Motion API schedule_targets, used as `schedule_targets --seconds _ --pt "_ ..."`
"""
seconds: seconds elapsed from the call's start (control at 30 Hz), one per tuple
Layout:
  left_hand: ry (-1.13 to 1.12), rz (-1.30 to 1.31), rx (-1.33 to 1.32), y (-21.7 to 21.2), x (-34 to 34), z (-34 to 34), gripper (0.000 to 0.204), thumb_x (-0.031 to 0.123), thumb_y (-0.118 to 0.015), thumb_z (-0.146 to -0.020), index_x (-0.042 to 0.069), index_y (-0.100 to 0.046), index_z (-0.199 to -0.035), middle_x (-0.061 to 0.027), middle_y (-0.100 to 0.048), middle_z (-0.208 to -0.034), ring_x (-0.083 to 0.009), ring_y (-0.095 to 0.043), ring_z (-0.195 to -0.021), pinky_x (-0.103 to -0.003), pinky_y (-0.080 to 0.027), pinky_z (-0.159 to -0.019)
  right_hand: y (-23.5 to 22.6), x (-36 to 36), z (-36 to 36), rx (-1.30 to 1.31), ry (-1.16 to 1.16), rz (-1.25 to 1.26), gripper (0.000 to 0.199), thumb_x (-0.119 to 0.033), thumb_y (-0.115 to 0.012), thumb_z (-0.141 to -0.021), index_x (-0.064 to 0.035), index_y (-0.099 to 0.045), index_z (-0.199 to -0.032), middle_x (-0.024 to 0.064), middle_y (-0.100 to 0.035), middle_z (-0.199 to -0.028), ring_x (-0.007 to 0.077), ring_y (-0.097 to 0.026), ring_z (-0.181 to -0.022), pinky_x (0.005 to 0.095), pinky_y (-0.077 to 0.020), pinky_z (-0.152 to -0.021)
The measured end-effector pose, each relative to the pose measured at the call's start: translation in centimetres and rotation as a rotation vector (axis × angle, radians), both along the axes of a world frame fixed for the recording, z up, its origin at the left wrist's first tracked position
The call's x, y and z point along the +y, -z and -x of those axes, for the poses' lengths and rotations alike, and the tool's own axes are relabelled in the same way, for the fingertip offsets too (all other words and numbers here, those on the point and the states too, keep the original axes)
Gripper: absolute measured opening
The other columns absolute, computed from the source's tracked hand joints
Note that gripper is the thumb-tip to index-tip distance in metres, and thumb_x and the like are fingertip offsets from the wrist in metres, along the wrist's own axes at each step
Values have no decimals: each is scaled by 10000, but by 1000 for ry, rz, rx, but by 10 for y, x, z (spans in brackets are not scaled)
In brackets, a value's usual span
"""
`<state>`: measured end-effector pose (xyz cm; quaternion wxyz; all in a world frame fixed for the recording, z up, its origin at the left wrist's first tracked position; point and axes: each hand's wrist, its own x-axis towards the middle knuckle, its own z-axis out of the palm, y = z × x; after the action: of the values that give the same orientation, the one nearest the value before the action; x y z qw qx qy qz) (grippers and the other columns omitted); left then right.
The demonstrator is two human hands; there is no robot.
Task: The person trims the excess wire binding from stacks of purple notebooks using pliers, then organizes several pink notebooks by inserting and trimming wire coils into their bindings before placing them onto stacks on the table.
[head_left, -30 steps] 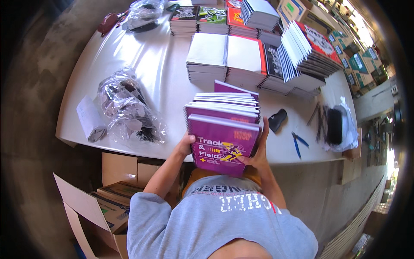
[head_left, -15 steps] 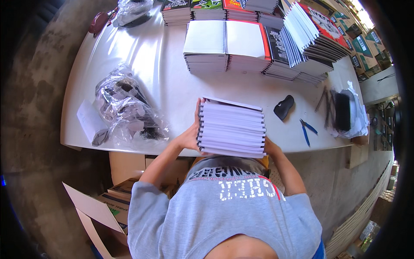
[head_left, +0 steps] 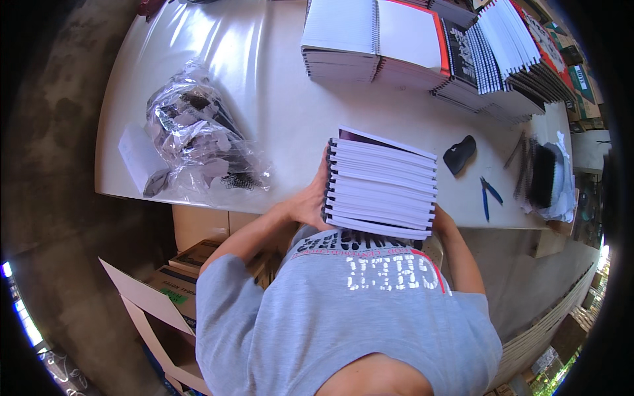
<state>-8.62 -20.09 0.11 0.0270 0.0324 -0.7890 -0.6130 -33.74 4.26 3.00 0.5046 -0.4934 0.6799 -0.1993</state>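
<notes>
Stack of spiral-bound notebooks (head_left: 382, 188), with white page edges and black coils, is held in front of the grey T-shirt (head_left: 350, 310), at the near edge of the white table (head_left: 284, 112). A sliver of dark purple cover shows just under its top book. The left hand (head_left: 312, 203) grips the stack along its coiled left side. The right hand (head_left: 438, 220) is at the stack's lower right corner, mostly hidden behind it — how its fingers close cannot be told.

Left of the stack lies a crumpled clear plastic bag (head_left: 195, 142) of black coils and scraps, with a folded white paper packet (head_left: 137, 158) against its outer side. Right of the stack are a curved black plastic object (head_left: 460, 156), blue-handled pliers (head_left: 487, 198) and, farther out, a bundle of black mesh-like material (head_left: 543, 177). Beyond the stack stand white-paged notebook piles (head_left: 340, 26) — and, to their right, a slanted pile of notebooks (head_left: 512, 43). Below and left of the stack is an open brown cardboard box (head_left: 142, 290).
</notes>
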Motion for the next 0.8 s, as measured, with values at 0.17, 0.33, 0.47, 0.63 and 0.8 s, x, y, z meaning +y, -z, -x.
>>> schedule_targets --seconds 0.17,0.33,0.47,0.63,0.8 --pt "-118 122 28 24 -18 5 1589 663 -790 -410 -30 307 -1328 -304 180 -1447 -400 59 -1380 -444 -14 -1126 3 3 -3 -32 33 17 746 -223 -798 -629 -11 -448 -1253 161 -463 -1269 298 -358 -1222 388 -284 -1041" --pt "17 329 14 31 -25 10 1523 610 -787 -481 -84 280 -1317 -353 154 -1426 -435 45 -1370 -460 -21 -1127 2 -5 2 -52 62 67 749 -210 -818 -610 -11 -464 -1239 154 -493 -1236 280 -399 -1191 382 -323 -1016" --pt "103 677 87 47 -17 8 1392 482 -772 -570 -93 242 -1333 -352 82 -1431 -444 3 -1367 -442 -26 -1127 3 -12 -5 -110 131 124 751 -199 -835 -595 -11 -477 -1227 149 -517 -1210 265 -432 -1166 378 -355 -997" --pt "-110 554 242 -2 -29 17 1417 424 -832 -510 -59 174 -1383 -308 -19 -1456 -418 -61 -1371 -425 -104 -1125 13 -39 -14 -273 182 241 754 -186 -856 -576 -10 -492 -1213 143 -548 -1177 247 -472 -1135 372 -394 -972" --pt "-288 -64 76 -102 -78 8 1465 383 -885 -428 14 120 -1428 -240 -71 -1476 -356 -125 -1369 -413 -125 -1125 -33 -116 -24 -178 250 157 838 -209 -904 -509 -6 -486 -1207 126 -568 -1135 215 -516 -1083 347 -453 -927"
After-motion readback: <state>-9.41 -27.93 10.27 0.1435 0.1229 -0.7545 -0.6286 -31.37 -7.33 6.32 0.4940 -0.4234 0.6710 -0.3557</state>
